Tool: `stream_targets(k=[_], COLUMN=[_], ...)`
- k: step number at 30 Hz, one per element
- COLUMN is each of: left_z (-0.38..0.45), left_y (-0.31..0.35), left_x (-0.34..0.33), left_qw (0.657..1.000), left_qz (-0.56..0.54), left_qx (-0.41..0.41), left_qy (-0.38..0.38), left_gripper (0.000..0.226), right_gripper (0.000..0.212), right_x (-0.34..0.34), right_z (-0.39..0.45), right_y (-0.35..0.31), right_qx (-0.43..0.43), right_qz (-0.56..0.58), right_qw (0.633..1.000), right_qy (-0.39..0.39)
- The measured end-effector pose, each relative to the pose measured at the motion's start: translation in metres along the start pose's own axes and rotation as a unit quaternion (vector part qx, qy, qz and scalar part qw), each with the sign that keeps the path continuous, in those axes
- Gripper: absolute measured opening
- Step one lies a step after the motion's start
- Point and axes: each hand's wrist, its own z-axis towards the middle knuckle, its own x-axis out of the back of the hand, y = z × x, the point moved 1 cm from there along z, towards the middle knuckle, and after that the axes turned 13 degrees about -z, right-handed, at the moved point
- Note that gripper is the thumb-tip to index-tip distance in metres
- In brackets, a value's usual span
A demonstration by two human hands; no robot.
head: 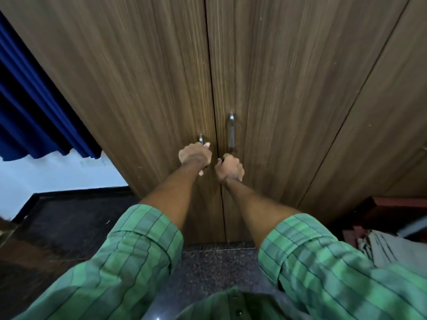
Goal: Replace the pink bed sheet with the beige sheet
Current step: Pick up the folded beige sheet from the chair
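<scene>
Both arms reach forward; left hand (195,156) grips the left door handle (201,139), fingers curled round it; right hand (230,167) curls just below the right door handle (231,132), grasp unclear; no readable writing

Two tall brown wood-grain wardrobe doors (161,88) stand shut, meeting at a thin seam. The left hand (195,157) grips the left curved metal handle (201,139). The right hand (230,167) curls just below the right metal handle (231,132); what it holds is unclear.
</scene>
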Motion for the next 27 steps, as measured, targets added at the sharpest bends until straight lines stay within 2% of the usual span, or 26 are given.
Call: stream_targets(k=[2, 4, 9, 11, 21, 27], left_z=[-0.003, -0.004, -0.018, -0.032, -0.156, -0.228], left_y=[0.005, 0.012, 0.054, 0.078, 0.225, 0.309], left_x=[-0.006, -0.023, -0.085, -0.113, -0.264, -0.347], left_qw=[0.989, 0.967, 0.952, 0.938, 0.855, 0.826], left_qz=[0.0, -0.012, -0.078, -0.104, -0.024, -0.04], left_qx=[0.053, 0.056, -0.137, -0.178, -0.295, -0.309], left_qy=[-0.139, -0.249, -0.262, -0.279, -0.426, -0.469], left_gripper=[0.066, 0.07, 0.044, 0.042, 0.04, 0.029], right_gripper=[0.025, 0.026, 0.026, 0.026, 0.028, 0.032], right_x=[0.003, 0.009, 0.033, 0.044, 0.108, 0.136], right_z=[-0.004, -0.008, -0.023, -0.032, -0.083, -0.108], right_y=[0.006, 0.019, 0.084, 0.117, 0.322, 0.455], right_qx=[-0.02, -0.046, -0.145, -0.187, -0.387, -0.46], right_qz=[0.002, 0.006, 0.024, 0.03, 0.055, 0.072], right_qw=[1.0, 0.999, 0.988, 0.981, 0.914, 0.877], right_qy=[0.008, 0.016, 0.038, 0.049, 0.106, 0.118])
